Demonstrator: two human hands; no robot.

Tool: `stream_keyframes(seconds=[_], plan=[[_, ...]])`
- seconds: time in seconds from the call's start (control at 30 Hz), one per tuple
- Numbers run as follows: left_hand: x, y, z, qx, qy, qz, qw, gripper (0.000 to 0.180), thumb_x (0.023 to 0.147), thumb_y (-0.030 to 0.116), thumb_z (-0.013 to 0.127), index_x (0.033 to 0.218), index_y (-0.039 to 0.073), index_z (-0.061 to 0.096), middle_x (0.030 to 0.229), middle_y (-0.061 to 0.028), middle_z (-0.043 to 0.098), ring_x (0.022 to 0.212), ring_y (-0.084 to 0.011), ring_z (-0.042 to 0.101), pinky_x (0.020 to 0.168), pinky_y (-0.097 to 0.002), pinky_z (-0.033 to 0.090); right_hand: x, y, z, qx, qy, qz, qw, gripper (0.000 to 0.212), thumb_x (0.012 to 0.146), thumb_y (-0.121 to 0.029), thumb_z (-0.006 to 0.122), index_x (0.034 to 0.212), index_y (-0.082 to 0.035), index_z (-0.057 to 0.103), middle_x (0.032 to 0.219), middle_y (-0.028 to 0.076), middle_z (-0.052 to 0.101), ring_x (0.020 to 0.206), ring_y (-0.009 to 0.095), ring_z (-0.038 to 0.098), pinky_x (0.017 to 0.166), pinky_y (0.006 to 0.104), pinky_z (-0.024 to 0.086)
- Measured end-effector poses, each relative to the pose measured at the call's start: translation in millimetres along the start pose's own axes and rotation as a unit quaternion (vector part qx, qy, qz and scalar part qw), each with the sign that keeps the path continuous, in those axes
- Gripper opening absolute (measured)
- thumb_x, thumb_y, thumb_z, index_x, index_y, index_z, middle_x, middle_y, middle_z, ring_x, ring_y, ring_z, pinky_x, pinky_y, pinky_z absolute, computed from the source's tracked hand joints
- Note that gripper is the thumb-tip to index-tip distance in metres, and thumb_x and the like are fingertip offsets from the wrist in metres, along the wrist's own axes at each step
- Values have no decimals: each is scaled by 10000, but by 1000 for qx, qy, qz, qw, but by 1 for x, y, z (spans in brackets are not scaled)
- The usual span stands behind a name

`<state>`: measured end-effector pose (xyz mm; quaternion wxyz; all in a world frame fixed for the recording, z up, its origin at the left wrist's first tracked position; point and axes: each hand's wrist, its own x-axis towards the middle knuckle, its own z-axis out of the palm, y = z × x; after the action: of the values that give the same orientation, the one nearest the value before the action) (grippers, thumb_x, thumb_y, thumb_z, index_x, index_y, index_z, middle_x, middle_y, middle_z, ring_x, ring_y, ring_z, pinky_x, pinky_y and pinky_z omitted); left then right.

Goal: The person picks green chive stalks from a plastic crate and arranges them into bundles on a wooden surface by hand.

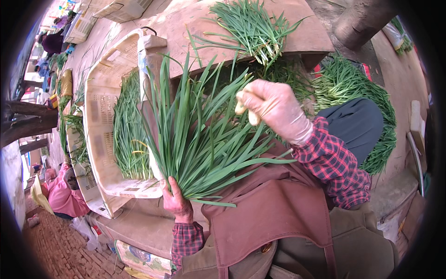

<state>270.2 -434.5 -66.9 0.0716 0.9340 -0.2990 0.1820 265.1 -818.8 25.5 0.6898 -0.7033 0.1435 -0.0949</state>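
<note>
My left hand (pixel 176 201) is closed round the lower end of a thick bunch of garlic chives (pixel 200 135), whose long green leaves fan up and to the right over my lap. My right hand (pixel 276 109) wears a thin pale glove with yellowish fingertips. Its fingers are curled in a pinch beside the bunch's right-hand leaf tips; whatever is between them is too small to make out. A smaller pile of chives (pixel 253 35) lies on the wooden board (pixel 186 28) ahead, pale stems toward me.
At the left stands a cream plastic crate (pixel 100 116) with chives (pixel 127 135) laid inside. On the right, beside my knee (pixel 355 128), spreads a large heap of chives (pixel 371 111). A tree trunk (pixel 364 23) rises at the far right. A person in pink (pixel 67 193) is at the left.
</note>
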Motion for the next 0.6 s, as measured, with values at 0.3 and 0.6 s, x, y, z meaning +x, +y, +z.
stream_keyframes(seconds=[0.3,0.6], plan=[[-27,-30,-11,15,-2,51,999,457,899,27,670,1330,142,572,1081,-198,645,849,-376,661,652,-434,541,13,-20,-36,2,-83,20,996,185,972,-115,633,1071,20,712,880,34,704,763,69,623,698,221,506],[-28,-36,-5,10,-6,52,999,488,906,24,656,1364,154,549,1093,-198,642,855,-378,659,654,-435,542,37,3,6,-197,-199,93,955,505,879,-484,698,923,19,712,705,126,710,676,217,698,663,365,530]])
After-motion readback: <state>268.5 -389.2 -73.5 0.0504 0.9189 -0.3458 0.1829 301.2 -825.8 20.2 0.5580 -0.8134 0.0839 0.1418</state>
